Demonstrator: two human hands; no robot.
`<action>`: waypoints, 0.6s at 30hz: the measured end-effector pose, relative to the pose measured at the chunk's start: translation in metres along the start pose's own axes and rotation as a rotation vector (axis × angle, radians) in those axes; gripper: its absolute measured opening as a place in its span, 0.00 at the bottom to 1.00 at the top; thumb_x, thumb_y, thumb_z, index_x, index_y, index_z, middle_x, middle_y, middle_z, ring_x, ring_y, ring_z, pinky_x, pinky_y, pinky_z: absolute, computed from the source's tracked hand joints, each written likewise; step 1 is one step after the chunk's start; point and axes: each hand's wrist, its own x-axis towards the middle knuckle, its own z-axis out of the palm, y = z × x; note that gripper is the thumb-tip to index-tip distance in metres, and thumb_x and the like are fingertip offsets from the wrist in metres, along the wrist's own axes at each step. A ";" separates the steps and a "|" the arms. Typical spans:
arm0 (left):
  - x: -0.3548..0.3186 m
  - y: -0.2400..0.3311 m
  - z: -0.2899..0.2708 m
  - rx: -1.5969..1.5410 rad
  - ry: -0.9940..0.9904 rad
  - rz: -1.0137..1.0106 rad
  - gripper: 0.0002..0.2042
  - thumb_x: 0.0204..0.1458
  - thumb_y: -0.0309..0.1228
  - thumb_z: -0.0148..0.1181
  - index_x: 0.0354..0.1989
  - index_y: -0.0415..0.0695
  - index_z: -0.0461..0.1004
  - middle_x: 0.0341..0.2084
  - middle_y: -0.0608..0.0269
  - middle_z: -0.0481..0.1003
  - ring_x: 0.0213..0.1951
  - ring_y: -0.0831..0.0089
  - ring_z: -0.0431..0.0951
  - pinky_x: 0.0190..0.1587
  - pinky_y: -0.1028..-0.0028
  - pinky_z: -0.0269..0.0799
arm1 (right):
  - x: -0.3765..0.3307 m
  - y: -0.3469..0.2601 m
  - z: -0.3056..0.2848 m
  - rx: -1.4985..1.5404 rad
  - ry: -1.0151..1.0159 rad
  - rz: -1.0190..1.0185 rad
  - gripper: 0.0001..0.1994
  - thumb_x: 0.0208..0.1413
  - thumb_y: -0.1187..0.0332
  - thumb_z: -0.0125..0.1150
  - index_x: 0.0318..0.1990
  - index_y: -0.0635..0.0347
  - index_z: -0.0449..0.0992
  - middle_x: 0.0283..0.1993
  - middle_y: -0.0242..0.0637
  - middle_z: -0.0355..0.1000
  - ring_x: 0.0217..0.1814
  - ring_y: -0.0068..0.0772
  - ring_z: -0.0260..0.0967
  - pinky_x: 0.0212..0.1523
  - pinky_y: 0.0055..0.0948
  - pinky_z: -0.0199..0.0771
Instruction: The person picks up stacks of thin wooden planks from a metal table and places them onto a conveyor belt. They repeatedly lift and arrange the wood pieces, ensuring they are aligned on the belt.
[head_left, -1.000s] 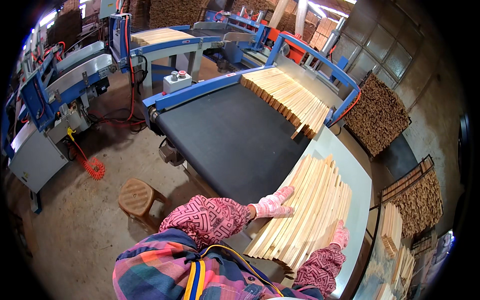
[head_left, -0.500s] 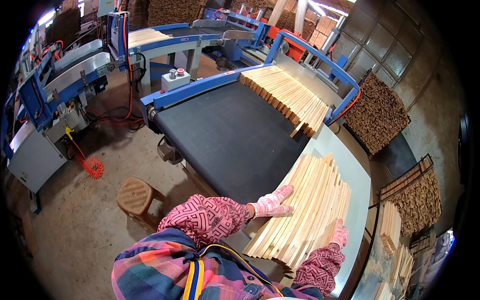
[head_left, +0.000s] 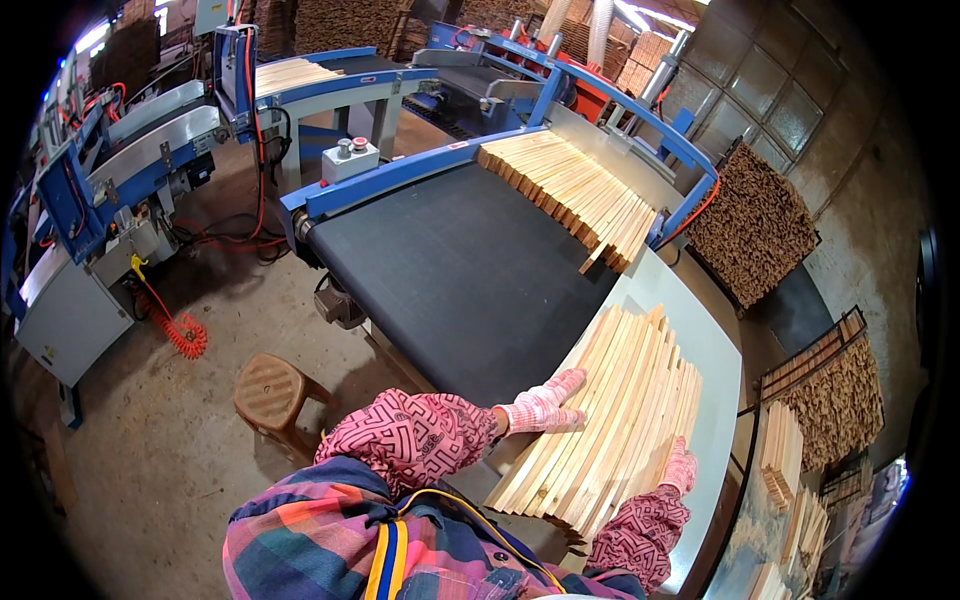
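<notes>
A row of pale wooden strips [head_left: 610, 420] lies side by side on a light, smooth tabletop [head_left: 715, 400] in front of me, their ends uneven. My left hand [head_left: 545, 405], in a pink-and-white knit glove, rests against the row's left side with fingers stretched out and apart. Along the right side lies my right hand [head_left: 681, 467], gloved the same way, its fingers extended flat against the outermost strip. The row sits between both hands. Another row of strips [head_left: 575, 195] lies at the far end of the black conveyor belt [head_left: 460, 270].
Left of the belt stand a brown stool [head_left: 270, 390] and a control box [head_left: 350, 162] with buttons. A blue frame [head_left: 640, 105] arches over the belt's far end. Stacked wood [head_left: 752, 225] stands at the right. A coiled red hose [head_left: 185, 335] hangs at the left.
My hands and the nearer strips stay in place. At the back, a blue machine section has shifted, and a gap now shows beside the left conveyor.
</notes>
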 end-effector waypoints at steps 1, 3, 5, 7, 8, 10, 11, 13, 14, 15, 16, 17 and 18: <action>-0.001 0.001 -0.001 0.000 0.000 0.005 0.47 0.55 0.54 0.61 0.75 0.43 0.44 0.75 0.46 0.44 0.76 0.55 0.43 0.74 0.68 0.42 | -0.002 -0.001 -0.002 0.005 -0.009 -0.001 0.41 0.59 0.30 0.43 0.55 0.63 0.77 0.55 0.55 0.75 0.59 0.58 0.71 0.58 0.50 0.71; -0.002 0.003 -0.002 0.000 0.002 0.015 0.46 0.55 0.53 0.60 0.75 0.42 0.45 0.74 0.46 0.44 0.76 0.55 0.43 0.75 0.69 0.41 | -0.005 -0.004 -0.005 0.014 -0.026 -0.003 0.41 0.59 0.30 0.43 0.55 0.63 0.77 0.55 0.55 0.75 0.59 0.58 0.71 0.58 0.50 0.71; -0.002 0.003 -0.004 -0.004 0.000 0.017 0.46 0.55 0.53 0.60 0.75 0.42 0.44 0.74 0.46 0.44 0.76 0.55 0.43 0.75 0.69 0.41 | -0.006 -0.006 -0.006 0.014 -0.021 0.004 0.41 0.59 0.30 0.44 0.55 0.63 0.77 0.55 0.54 0.75 0.59 0.58 0.71 0.58 0.50 0.71; -0.002 0.005 -0.004 -0.002 -0.004 0.013 0.46 0.55 0.53 0.60 0.75 0.41 0.44 0.74 0.46 0.45 0.76 0.55 0.43 0.75 0.68 0.41 | -0.005 -0.004 -0.006 0.010 -0.019 0.005 0.41 0.58 0.30 0.44 0.55 0.63 0.77 0.55 0.54 0.75 0.59 0.58 0.71 0.58 0.50 0.71; -0.003 0.006 -0.005 0.003 -0.006 0.008 0.46 0.55 0.53 0.60 0.75 0.41 0.44 0.74 0.46 0.45 0.76 0.55 0.43 0.75 0.68 0.42 | -0.003 -0.003 -0.005 0.006 -0.021 0.002 0.41 0.58 0.30 0.44 0.55 0.63 0.77 0.55 0.54 0.75 0.59 0.58 0.71 0.58 0.50 0.71; -0.003 0.008 -0.005 0.009 -0.007 0.006 0.46 0.55 0.53 0.60 0.75 0.41 0.44 0.74 0.46 0.45 0.76 0.55 0.43 0.74 0.68 0.42 | 0.001 0.000 -0.003 0.004 -0.025 -0.006 0.41 0.59 0.30 0.44 0.55 0.63 0.77 0.55 0.54 0.75 0.60 0.58 0.71 0.58 0.50 0.71; -0.003 0.008 -0.005 0.011 -0.007 0.008 0.46 0.55 0.53 0.60 0.75 0.41 0.44 0.74 0.46 0.45 0.76 0.55 0.43 0.74 0.68 0.42 | 0.003 0.002 -0.002 0.006 -0.027 -0.010 0.41 0.59 0.30 0.44 0.55 0.63 0.77 0.55 0.54 0.75 0.60 0.58 0.71 0.58 0.50 0.71; -0.004 0.008 -0.006 0.010 -0.005 0.004 0.46 0.55 0.53 0.59 0.75 0.41 0.44 0.75 0.46 0.44 0.76 0.55 0.43 0.74 0.68 0.42 | 0.001 -0.001 -0.003 0.010 -0.033 -0.010 0.41 0.59 0.30 0.44 0.55 0.63 0.77 0.55 0.54 0.75 0.60 0.58 0.71 0.58 0.50 0.71; -0.005 0.009 -0.007 0.008 -0.005 0.000 0.46 0.56 0.53 0.59 0.75 0.41 0.44 0.75 0.46 0.44 0.76 0.55 0.43 0.74 0.68 0.42 | -0.001 -0.003 -0.003 0.013 -0.034 -0.005 0.41 0.59 0.30 0.43 0.55 0.63 0.77 0.55 0.54 0.75 0.60 0.58 0.71 0.58 0.50 0.71; -0.006 0.011 -0.007 0.005 -0.008 -0.001 0.46 0.56 0.53 0.59 0.75 0.41 0.44 0.75 0.46 0.44 0.76 0.55 0.43 0.74 0.68 0.42 | -0.003 -0.004 -0.005 0.015 -0.033 0.004 0.40 0.59 0.31 0.43 0.55 0.63 0.77 0.55 0.54 0.75 0.60 0.58 0.71 0.58 0.49 0.70; -0.005 0.012 -0.007 0.008 -0.009 0.001 0.46 0.56 0.53 0.59 0.75 0.41 0.44 0.75 0.46 0.44 0.76 0.55 0.43 0.74 0.68 0.42 | 0.000 -0.001 -0.004 0.010 -0.028 0.005 0.40 0.59 0.31 0.43 0.55 0.63 0.77 0.55 0.54 0.75 0.60 0.58 0.71 0.58 0.49 0.71; -0.005 0.012 -0.007 0.011 -0.010 0.004 0.46 0.56 0.53 0.59 0.75 0.41 0.45 0.75 0.46 0.44 0.76 0.55 0.43 0.74 0.68 0.42 | 0.006 0.004 0.000 0.006 -0.022 0.006 0.40 0.59 0.31 0.43 0.55 0.63 0.77 0.55 0.54 0.75 0.60 0.58 0.71 0.58 0.49 0.71; -0.005 0.012 -0.007 0.015 -0.009 0.004 0.46 0.56 0.53 0.59 0.75 0.41 0.45 0.75 0.46 0.44 0.76 0.55 0.42 0.74 0.68 0.42 | 0.006 0.003 0.000 0.001 -0.020 0.004 0.40 0.60 0.31 0.43 0.54 0.63 0.77 0.55 0.54 0.75 0.60 0.58 0.71 0.58 0.49 0.71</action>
